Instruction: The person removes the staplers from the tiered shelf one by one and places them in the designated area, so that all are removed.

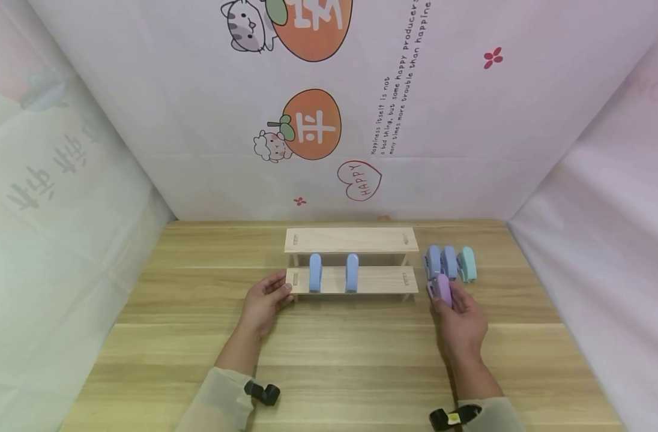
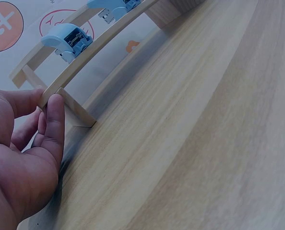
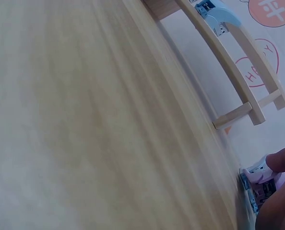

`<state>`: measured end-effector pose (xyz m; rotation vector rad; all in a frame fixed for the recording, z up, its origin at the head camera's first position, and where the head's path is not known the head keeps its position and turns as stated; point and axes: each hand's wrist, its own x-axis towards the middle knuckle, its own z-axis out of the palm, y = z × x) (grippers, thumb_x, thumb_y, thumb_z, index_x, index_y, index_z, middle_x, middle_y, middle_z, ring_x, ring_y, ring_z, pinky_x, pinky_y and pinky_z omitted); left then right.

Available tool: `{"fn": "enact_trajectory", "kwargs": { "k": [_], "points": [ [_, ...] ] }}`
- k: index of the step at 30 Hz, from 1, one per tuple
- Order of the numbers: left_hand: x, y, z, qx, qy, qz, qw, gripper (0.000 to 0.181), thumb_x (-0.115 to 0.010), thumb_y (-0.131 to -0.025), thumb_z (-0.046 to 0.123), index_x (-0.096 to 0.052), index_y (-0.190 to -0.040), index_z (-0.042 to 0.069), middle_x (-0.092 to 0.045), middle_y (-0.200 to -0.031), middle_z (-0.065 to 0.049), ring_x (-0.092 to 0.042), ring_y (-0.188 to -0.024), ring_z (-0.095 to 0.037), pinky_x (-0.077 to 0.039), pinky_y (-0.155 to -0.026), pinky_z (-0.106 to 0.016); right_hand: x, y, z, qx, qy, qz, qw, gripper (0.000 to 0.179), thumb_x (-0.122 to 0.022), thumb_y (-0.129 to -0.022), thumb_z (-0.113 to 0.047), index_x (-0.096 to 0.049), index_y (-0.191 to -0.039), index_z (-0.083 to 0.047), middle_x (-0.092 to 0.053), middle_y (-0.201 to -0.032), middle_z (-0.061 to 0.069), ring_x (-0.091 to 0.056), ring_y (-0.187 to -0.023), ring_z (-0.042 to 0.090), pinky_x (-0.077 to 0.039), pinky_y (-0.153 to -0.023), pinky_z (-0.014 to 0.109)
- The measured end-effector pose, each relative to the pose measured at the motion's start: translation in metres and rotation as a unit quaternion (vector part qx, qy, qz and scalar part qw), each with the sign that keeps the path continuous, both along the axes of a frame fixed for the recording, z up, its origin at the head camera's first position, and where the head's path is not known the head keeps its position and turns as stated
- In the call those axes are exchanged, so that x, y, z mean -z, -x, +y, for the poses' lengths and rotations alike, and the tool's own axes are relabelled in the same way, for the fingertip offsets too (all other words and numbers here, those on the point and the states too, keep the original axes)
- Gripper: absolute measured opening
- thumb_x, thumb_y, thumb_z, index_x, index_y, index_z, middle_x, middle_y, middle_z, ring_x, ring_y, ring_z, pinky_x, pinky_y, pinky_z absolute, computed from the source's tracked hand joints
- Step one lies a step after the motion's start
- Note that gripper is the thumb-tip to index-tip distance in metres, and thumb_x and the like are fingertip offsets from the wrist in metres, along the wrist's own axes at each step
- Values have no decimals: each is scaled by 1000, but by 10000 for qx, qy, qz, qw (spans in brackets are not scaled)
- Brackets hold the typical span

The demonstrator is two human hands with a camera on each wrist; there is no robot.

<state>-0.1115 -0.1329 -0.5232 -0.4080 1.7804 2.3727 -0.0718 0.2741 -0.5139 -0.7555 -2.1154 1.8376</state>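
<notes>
A two-tier wooden rack stands on the table, with two light blue mini staplers side by side on its lower front tier. My left hand pinches the left end of that tier between thumb and fingers, as the left wrist view confirms. To the right of the rack, my right hand grips a purple stapler. Just behind it are two blue staplers and a mint green stapler. In the right wrist view, the fingers partly cover the purple stapler.
The rack's higher back tier carries nothing. Wood-grain tabletop extends in front of the rack. A white printed cloth rises behind the table, and plain pale cloth hangs at the sides.
</notes>
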Motion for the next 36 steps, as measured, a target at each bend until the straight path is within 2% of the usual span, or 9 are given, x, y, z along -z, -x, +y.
{"fn": "enact_trajectory", "kwargs": {
  "k": [9,27,36],
  "points": [
    [-1,-1,0,10,-56,45,10000,45,-73,-94,-2,-60,-137,-1,-57,-127,-14,-63,-107,-23,-62,-94,-32,0,4,2,1,-19,-201,9998,59,-76,-90,-1,-59,-146,-12,-53,-151,15,-50,-141,29,-50,-108,25],
    [-1,0,0,40,-52,62,10000,46,-73,-94,-1,-60,-138,0,-57,-128,-14,-62,-108,-23,-63,-94,-32,4,7,3,69,46,-241,9997,61,-79,-86,1,-60,-143,-7,-56,-148,18,-54,-138,31,-54,-98,17],
    [0,0,0,16,-93,54,9999,45,-72,-95,-2,-60,-138,0,-57,-128,-14,-62,-108,-23,-63,-94,-32,6,7,4,121,37,-350,9993,63,-81,-84,0,-61,-143,-10,-57,-147,17,-55,-137,30,-54,-98,19]
  ]
}}
